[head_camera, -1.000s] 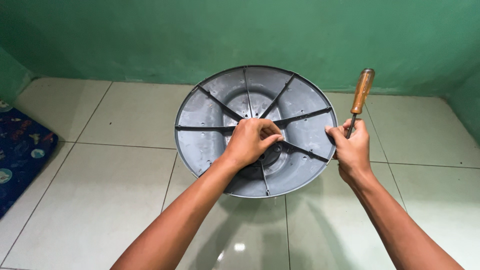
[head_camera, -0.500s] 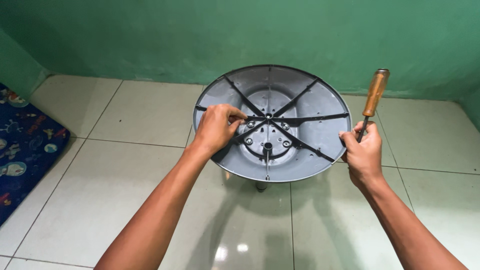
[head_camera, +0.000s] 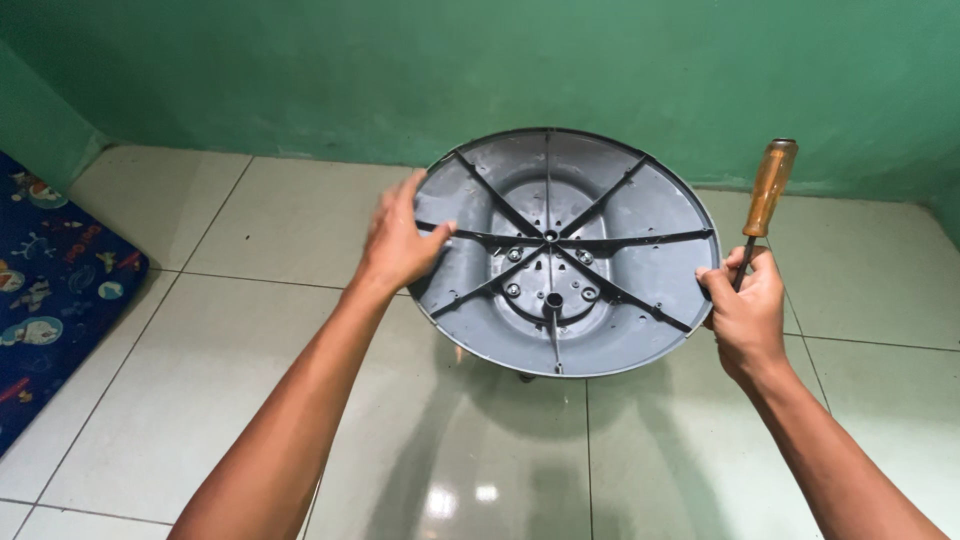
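Left hand (head_camera: 397, 243) has slid off the hub out to the left rim of the grey ribbed disc (head_camera: 640, 225), fingers spread, thumb hooked over the edge. Right hand (head_camera: 745, 305) pinches the disc's right rim and also grips one screwdriver (head_camera: 765, 205), wooden handle pointing up. One disc, tilted toward me above the tiled floor (head_camera: 250, 330), eight ribs radiating from its centre. One blue patterned mat (head_camera: 60, 290) well left of the disc.
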